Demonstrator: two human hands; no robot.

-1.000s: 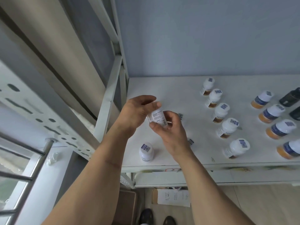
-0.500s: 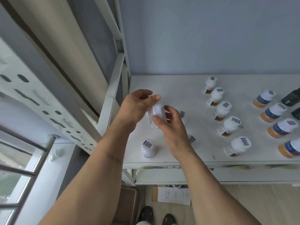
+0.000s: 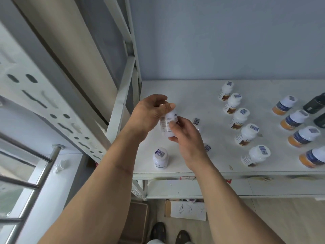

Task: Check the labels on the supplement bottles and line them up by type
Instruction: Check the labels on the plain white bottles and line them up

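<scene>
Both hands hold one white bottle (image 3: 168, 121) above the left part of the white surface (image 3: 193, 95). The left hand (image 3: 149, 115) grips its upper part, with fingers (image 3: 168, 107) curled over the cap. The right hand (image 3: 184, 132) pinches its lower part. The printed label faces the camera. One white bottle (image 3: 160, 157) stands near the front edge. A row of five white bottles (image 3: 239, 118) with brown labels stands to the right. A row of orange bottles (image 3: 294, 119) stands beyond it.
</scene>
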